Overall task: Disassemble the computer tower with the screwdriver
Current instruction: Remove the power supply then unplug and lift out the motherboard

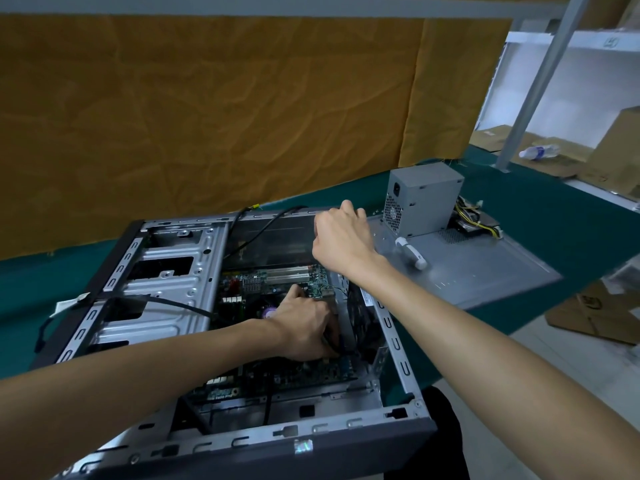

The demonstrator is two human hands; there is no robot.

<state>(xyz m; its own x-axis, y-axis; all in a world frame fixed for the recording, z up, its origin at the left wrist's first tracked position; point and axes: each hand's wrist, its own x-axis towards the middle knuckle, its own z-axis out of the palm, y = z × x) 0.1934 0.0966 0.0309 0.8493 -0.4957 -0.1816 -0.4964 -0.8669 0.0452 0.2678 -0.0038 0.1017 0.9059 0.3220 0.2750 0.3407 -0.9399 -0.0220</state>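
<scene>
- Computer tower (194, 271) lies open on its side on a green table (554, 216).
- Left hand (304, 323) reaches inside, fingers curled around black cables (341, 344).
- Right hand (341, 237) curls above the case's far edge; its grip cannot be told.
- Screwdriver (412, 252) lies on the removed side panel (485, 268).

Green-covered workbench, as I see it

My bench's green mat (540, 216) carries the open computer tower (194, 271) lying on its side, and just beside it the removed side panel (485, 268), lying flat on the cloth.
</scene>
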